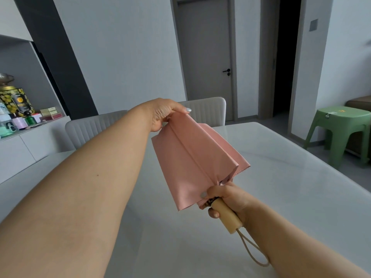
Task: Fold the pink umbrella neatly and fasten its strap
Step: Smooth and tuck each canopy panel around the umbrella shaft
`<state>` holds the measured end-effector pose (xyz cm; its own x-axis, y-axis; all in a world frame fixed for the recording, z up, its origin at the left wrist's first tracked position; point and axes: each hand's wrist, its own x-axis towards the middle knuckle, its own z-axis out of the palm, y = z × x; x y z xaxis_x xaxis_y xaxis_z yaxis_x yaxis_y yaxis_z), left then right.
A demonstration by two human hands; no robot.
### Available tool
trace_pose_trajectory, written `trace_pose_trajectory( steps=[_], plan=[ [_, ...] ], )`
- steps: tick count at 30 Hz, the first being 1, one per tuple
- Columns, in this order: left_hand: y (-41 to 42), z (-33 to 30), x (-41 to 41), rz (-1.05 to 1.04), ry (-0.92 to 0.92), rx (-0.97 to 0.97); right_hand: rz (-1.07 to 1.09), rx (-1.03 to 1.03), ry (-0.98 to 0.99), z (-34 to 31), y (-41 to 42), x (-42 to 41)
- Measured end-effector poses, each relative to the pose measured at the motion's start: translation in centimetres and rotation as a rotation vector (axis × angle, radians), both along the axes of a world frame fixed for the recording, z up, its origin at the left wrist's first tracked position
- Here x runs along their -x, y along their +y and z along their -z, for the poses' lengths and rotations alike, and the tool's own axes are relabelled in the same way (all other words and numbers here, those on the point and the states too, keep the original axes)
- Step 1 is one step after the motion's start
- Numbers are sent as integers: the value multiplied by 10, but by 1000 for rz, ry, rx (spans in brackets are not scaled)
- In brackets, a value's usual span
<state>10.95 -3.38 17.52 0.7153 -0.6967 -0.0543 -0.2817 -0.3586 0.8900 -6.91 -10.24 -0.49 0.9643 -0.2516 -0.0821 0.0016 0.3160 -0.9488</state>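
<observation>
Above the white table (pixel 281 177): pink umbrella (pixel 192 157), collapsed, panels loose; left hand (pixel 160 115) pinches the top end, right hand (pixel 226 199) curls round wooden handle (pixel 225 215); pleating, rolling, strap apparently outstanding

umbrella (pixel 192 157) held above table (pixel 281 187): left hand (pixel 160 115) at its far end, right hand (pixel 226 199) on handle (pixel 225 214) near end. chairs (pixel 204 109) behind table, stool (pixel 341 129) to the right.
</observation>
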Motion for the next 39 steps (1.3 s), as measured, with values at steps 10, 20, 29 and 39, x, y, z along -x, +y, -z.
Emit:
trace_pose_trajectory(
  steps=[10,20,29,39],
  plan=[
    [0,2,2,-45,85,50,7,-13,-1,-1,-1,0],
    [0,17,19,-271,-246,434,90,-71,-35,-13,-1,-5],
    [27,96,64,257,-481,200,221,-114,51,-14,-11,-2],
    [19,81,71,517,-841,-23,230,-110,119,-9,-11,3]
  ],
)
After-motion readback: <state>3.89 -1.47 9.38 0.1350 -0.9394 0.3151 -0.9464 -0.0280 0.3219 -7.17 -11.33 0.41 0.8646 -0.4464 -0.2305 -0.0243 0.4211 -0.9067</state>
